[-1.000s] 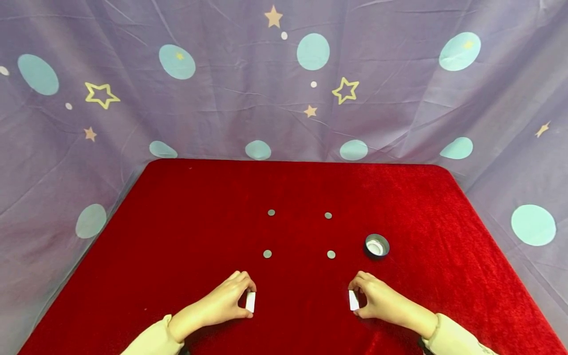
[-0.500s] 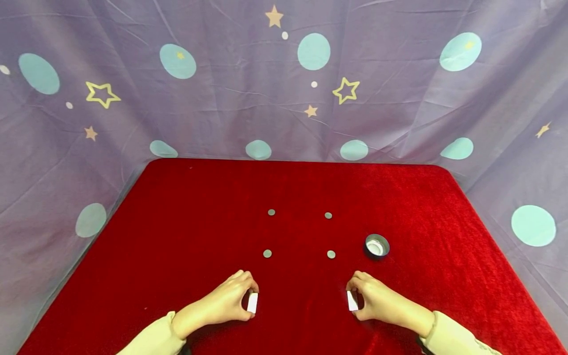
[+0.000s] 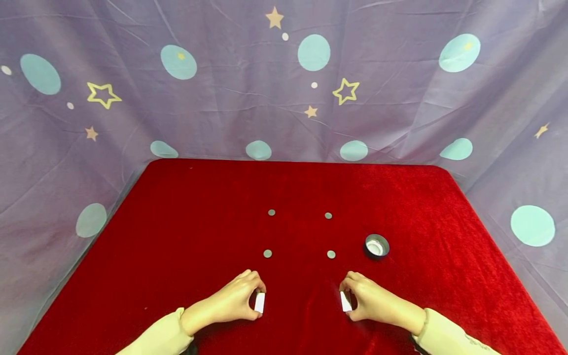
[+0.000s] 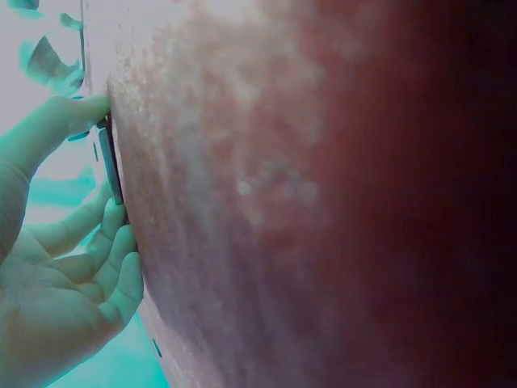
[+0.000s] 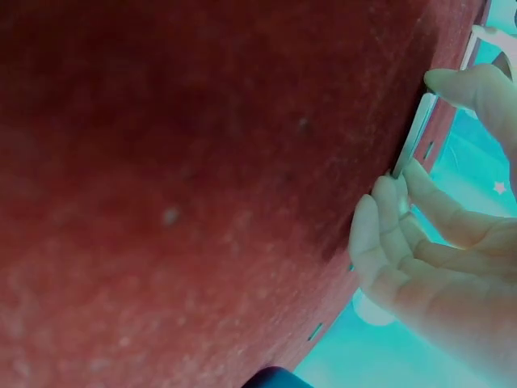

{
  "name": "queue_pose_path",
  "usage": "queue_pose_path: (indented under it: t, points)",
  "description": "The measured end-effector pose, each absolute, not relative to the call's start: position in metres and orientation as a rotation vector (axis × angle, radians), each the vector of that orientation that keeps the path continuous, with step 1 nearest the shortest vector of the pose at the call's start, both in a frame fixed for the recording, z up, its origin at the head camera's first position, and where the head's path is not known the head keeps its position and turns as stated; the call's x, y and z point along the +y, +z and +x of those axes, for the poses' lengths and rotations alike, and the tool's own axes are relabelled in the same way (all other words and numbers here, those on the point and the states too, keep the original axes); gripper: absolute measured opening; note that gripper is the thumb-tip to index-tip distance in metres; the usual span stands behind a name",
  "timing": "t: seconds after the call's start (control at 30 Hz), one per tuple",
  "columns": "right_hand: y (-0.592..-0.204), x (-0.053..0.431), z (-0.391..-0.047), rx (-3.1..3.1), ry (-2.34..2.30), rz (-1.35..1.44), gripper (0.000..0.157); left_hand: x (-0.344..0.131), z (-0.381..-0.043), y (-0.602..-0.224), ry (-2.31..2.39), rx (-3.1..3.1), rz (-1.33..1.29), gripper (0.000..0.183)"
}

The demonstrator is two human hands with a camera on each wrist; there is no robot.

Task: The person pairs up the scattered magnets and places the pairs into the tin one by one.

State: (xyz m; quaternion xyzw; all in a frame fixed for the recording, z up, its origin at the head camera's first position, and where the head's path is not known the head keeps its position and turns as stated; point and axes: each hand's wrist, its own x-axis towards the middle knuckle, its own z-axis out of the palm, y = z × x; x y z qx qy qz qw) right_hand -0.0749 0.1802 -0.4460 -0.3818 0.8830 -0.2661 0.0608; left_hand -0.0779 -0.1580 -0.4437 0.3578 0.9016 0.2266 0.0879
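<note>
In the head view my left hand (image 3: 230, 301) pinches a small white rectangular piece (image 3: 259, 302) by its ends, between thumb and fingertips. Opposite it, my right hand (image 3: 372, 301) pinches a similar white piece (image 3: 345, 301) the same way. The two pieces face each other across a gap of red cloth. From the left wrist, the held piece (image 4: 111, 166) looks thin and flat, right at the cloth. Seen from the right wrist, the other piece (image 5: 414, 136) is also a thin slab close over the cloth.
Several small grey discs, one nearest the left hand (image 3: 267, 254), lie in a square on the red cloth (image 3: 199, 222). A round dark-rimmed dish (image 3: 376, 246) with a pale inside sits right of them. A patterned purple curtain (image 3: 248, 88) encloses the table's back and sides.
Both hands have moved inward, each with its white piece, so the gap between the pieces has narrowed. The discs and the dish have stayed in place.
</note>
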Motion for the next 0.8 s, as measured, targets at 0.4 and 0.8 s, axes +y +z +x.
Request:
queue_pose_path:
  t: [0.4, 0.8]
  points:
    - [-0.441, 0.167, -0.076, 2.608, -0.758, -1.128, 0.033, -0.148, -0.079, -0.444, 0.656, 2.659, 1.078, 0.035]
    - [-0.439, 0.155, -0.077, 2.624, -0.697, -1.139, 0.033, -0.135, -0.080, -0.443, 0.615, 2.644, 1.106, 0.035]
